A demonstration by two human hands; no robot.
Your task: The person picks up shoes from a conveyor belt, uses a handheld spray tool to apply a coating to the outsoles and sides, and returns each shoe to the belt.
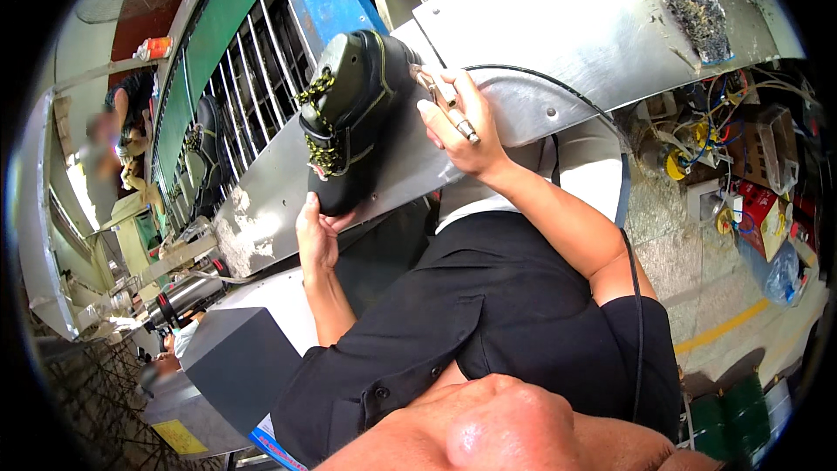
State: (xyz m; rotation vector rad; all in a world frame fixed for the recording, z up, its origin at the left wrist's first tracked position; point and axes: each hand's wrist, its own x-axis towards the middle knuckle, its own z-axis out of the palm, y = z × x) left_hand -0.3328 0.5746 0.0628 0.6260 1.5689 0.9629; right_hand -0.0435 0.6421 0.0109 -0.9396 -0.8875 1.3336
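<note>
A black shoe with yellow-and-black laces and yellow stitching lies over a bare metal ledge, an olive-green last filling its opening. My left hand grips the shoe at its toe, the thumb on the near side and the fingers partly hidden beneath. In my right hand is a small metal spray gun, its front end close to the shoe's heel. The fingers wrap round the gun's body. A thin black hose arcs from near this hand to the right and down past my right arm.
The metal ledge runs across in front of me, with a dark crusted patch at its far right. Another black shoe rests on a barred conveyor at left. A co-worker is beyond it. Wires and boxes sit at right.
</note>
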